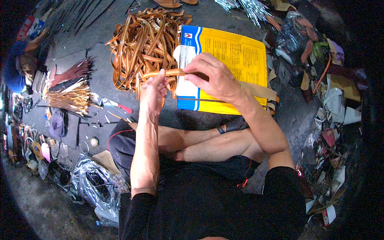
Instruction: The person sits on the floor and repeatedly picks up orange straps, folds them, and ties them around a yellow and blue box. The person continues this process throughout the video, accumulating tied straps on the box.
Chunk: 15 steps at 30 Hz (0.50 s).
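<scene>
A narrow tan-orange strap (172, 73) is stretched level between my two hands. My left hand (153, 91) pinches its left part between thumb and fingers, just in front of a tangled pile of brown strips (140, 44). Over the left side of a yellow and blue printed board or packet (236, 50), my right hand (212, 77) pinches the strap's other end. A white pad or cloth (185, 58) lies on that board under the strap. Across the board's near part runs a dark thin strip, and a beige band (258, 91) lies near its right edge.
Bundled reddish and cream strips (70, 90) lie to the left, near another person (24, 64) at the far left. Clear plastic bags (96, 184) sit by my left knee. Scraps and litter (328, 132) cover the right side. Silvery strips (254, 12) lie at the back.
</scene>
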### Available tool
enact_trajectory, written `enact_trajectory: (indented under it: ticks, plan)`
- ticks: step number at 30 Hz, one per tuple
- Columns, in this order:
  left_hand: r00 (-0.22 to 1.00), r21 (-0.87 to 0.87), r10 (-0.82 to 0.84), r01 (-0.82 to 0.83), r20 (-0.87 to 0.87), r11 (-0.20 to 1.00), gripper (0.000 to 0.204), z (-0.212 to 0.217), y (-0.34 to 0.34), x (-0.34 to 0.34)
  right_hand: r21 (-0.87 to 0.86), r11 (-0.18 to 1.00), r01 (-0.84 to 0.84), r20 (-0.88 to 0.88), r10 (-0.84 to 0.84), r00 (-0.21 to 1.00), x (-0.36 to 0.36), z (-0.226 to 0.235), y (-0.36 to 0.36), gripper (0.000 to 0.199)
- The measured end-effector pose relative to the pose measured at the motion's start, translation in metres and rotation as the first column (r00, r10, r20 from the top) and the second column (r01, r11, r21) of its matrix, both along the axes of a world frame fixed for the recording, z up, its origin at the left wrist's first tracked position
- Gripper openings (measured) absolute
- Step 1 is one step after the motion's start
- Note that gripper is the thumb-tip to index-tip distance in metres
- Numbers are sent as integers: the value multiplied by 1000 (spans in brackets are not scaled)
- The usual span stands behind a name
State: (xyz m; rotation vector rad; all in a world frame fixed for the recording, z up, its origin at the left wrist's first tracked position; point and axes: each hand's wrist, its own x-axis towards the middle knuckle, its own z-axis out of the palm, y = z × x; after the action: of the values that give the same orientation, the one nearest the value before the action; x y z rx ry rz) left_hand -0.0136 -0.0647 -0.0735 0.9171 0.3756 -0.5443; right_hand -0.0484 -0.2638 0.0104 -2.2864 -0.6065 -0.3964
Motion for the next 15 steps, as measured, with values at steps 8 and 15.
enact_trajectory:
  ticks: [8, 15]
  plan:
    - [1000, 79, 4, -4, 3, 997, 21, -48, 28, 23, 4, 1000, -7, 48, 7, 999, 0, -4, -2, 13]
    - [907, -319, 280, -379, -315, 869, 30, -38, 32, 28, 47, 999, -28, 20, 27, 999, 5, -2, 5, 14]
